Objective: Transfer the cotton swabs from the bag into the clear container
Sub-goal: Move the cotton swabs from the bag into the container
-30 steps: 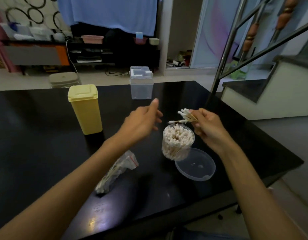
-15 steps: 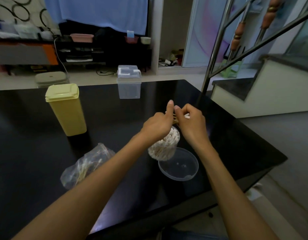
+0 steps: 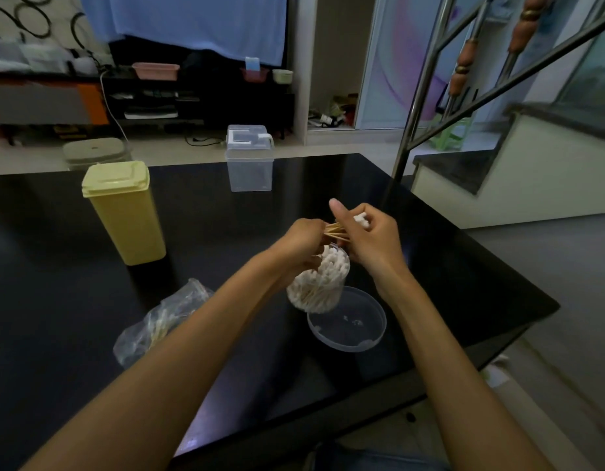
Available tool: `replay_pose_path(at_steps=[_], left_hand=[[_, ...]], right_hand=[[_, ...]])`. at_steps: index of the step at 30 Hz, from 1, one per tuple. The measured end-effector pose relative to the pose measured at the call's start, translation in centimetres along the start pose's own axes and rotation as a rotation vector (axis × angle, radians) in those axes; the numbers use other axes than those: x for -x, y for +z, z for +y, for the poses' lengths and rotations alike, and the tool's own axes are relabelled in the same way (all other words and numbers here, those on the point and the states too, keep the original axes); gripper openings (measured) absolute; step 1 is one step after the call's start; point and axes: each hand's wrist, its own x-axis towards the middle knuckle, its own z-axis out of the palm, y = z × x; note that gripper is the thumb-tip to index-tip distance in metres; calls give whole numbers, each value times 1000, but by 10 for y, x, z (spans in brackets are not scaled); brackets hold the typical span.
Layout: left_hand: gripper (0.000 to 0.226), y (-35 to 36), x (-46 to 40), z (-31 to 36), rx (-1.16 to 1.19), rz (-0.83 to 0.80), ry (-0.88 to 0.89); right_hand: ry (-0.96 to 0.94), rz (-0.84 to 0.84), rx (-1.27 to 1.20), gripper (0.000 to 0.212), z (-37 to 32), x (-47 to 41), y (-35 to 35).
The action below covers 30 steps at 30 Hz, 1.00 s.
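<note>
White cotton tips and pale wooden sticks make up the bundle of swabs (image 3: 338,230) held between both hands above the clear container (image 3: 319,283). The right hand (image 3: 369,239) has its fingers curled round the far end of the bundle, thumb sticking up, and a clump of white tips shows past its fingers. The left hand (image 3: 302,241) pinches the other end of the sticks with curled fingers; how many fingers touch them is hidden.

The container stands on the black table (image 3: 56,300) just below the hands, round and packed with upright swabs, their white heads filling its open mouth. Part of its left side is covered by the left wrist. Touching or just beside its near right side lies the clear round lid (image 3: 347,319), flat on the table with its hollow side up.

Near left of the container, well apart from it, lies the crumpled clear bag (image 3: 151,328), with a few swabs showing through the plastic; the left forearm crosses over its right edge.

Farther left stands a tall yellow box (image 3: 124,212) with its lid closed. At the far edge of the table, near the middle, stands a clear box (image 3: 249,161) with a white-trimmed lid.

Beyond the table a blue cloth (image 3: 192,22) hangs over dark shelves, and a metal stair rail (image 3: 426,86) rises at far right.
</note>
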Motion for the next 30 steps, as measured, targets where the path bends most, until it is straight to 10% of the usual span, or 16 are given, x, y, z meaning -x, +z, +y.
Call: replay_pose_path(at_steps=[5,11,20,30], left_hand=[[36,2,3,0,-154,-5,31],[40,13,5,-14,-655,241,488],[34,-19,-3,-3,30,-149,-34],[44,-3,2,-3,-286,-2,165]], right_hand=[[-221,217,112,34,2,-1,3],[17,230,205,34,3,-4,1],[-104,-228,-26,25,-11,6,-13],[-187,-106,55,25,0,1,-5]])
